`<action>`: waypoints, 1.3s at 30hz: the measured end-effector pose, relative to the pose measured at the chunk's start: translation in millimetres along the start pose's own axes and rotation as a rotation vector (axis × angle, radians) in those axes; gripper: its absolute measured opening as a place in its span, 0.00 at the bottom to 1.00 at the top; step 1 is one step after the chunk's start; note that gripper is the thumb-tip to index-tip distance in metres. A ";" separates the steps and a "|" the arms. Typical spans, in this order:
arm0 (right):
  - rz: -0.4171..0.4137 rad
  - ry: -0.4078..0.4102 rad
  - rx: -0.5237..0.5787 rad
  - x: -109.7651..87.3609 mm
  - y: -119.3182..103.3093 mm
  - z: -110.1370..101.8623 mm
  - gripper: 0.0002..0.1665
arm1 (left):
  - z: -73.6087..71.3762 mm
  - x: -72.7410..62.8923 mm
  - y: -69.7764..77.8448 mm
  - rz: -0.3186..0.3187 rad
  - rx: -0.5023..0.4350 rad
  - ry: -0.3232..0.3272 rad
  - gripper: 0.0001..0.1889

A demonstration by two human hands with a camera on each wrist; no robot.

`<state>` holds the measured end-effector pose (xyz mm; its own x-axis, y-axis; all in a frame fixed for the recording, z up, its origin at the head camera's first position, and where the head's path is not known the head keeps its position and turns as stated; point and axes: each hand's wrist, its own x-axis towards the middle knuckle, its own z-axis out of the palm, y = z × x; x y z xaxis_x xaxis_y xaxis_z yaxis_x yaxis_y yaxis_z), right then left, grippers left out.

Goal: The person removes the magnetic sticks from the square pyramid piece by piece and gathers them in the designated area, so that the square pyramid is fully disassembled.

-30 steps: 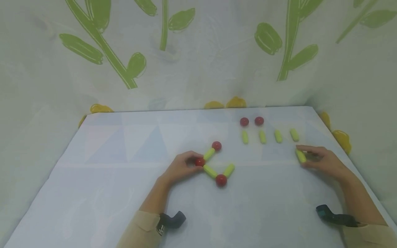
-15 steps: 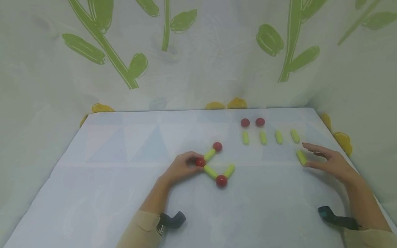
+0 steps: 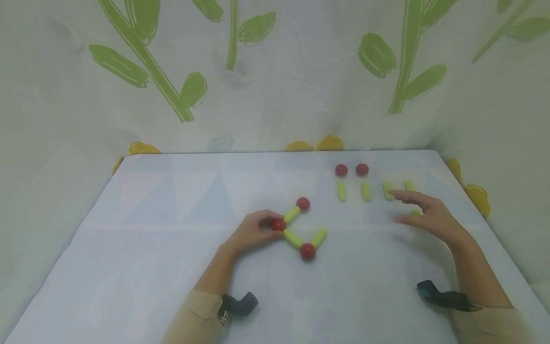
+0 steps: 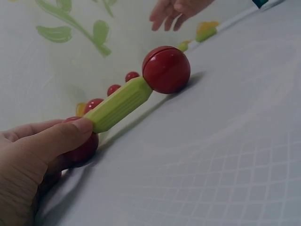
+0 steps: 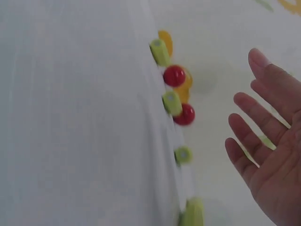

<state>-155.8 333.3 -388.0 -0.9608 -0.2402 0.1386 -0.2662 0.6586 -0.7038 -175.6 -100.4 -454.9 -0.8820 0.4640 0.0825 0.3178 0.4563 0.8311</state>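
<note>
Head view: the left hand [image 3: 252, 234] pinches a ball [image 3: 279, 225], the corner of a chain [image 3: 293, 239] running from it toward 2 and 4 o'clock on the bench [image 3: 180, 267]. Steadying it well, I judge, calls for a light, level pinch that does not twist the joints; the right hand [image 3: 429, 217], at 3 o'clock from the chain, had best avoid brushing the loose rods [image 3: 365, 192], which could roll. Left thumb and fingers grasp the ball; right fingers are spread wide, holding nothing. Loose rods lie around 2 o'clock from the chain, one mostly hidden behind the right hand.
</note>
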 end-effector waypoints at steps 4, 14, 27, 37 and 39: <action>-0.039 -0.037 0.003 14.7 -14.2 16.3 0.32 | 1.0 0.1 -1.6 -0.001 -0.003 -0.011 0.19; -0.057 -0.198 0.076 42.6 -31.3 56.8 0.32 | 1.8 -0.1 0.8 0.034 -0.005 -0.049 0.19; -0.130 -0.374 0.173 73.1 -53.6 117.3 0.33 | 1.2 -0.8 -1.8 0.072 0.017 -0.071 0.20; -0.051 -0.326 0.147 77.5 -60.8 144.2 0.20 | -0.2 2.5 -3.3 0.124 0.007 -0.086 0.19; -0.001 -0.302 0.138 77.2 -61.7 146.9 0.18 | -0.4 2.5 -2.9 0.103 0.008 -0.088 0.19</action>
<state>-202.1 169.3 -436.2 -0.8886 -0.4550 -0.0584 -0.2346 0.5602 -0.7944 -178.9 -100.9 -456.8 -0.8105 0.5737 0.1180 0.4081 0.4087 0.8163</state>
